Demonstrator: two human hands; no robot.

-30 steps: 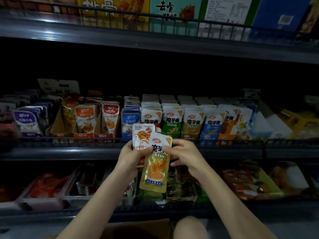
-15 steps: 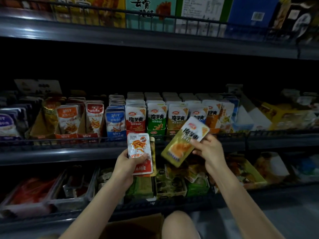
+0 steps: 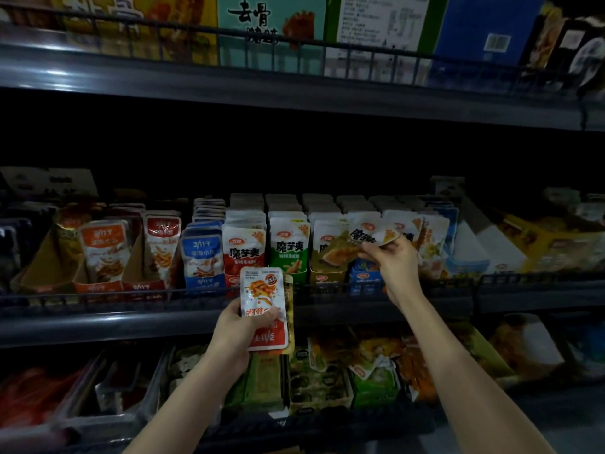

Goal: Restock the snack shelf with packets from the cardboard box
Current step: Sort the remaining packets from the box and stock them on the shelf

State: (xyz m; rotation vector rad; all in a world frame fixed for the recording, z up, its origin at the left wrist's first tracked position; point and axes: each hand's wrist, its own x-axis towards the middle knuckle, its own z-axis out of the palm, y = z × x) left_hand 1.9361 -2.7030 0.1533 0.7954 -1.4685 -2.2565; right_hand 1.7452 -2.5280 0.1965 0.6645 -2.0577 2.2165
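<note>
Over the last half second the right hand (image 3: pixel 393 260) has carried the yellow packet (image 3: pixel 343 252) up and farther in, from in front of the rail to the packet rows on the middle shelf (image 3: pixel 98 326). Its grip pinches the packet's right end, and the packet lies tilted against the front of the rows. The left hand (image 3: pixel 239 329) has stayed low and near. Its grip is closed round a red-and-white packet (image 3: pixel 262 299), held upright before the shelf edge with another packet (image 3: pixel 289 290) tucked behind it.

The room is dim and shelving fills the view. A wire rail (image 3: pixel 163 291) runs along the front of the middle shelf. Behind it, display boxes stand side by side, each holding a file of upright packets: orange ones (image 3: pixel 104 253) at the left, then blue (image 3: pixel 203 257), red (image 3: pixel 244 257) and green (image 3: pixel 288 253). The top shelf (image 3: pixel 229 83) carries large cartons (image 3: pixel 271 27). The bottom shelf holds trays (image 3: pixel 108 398) of mixed packets.
</note>
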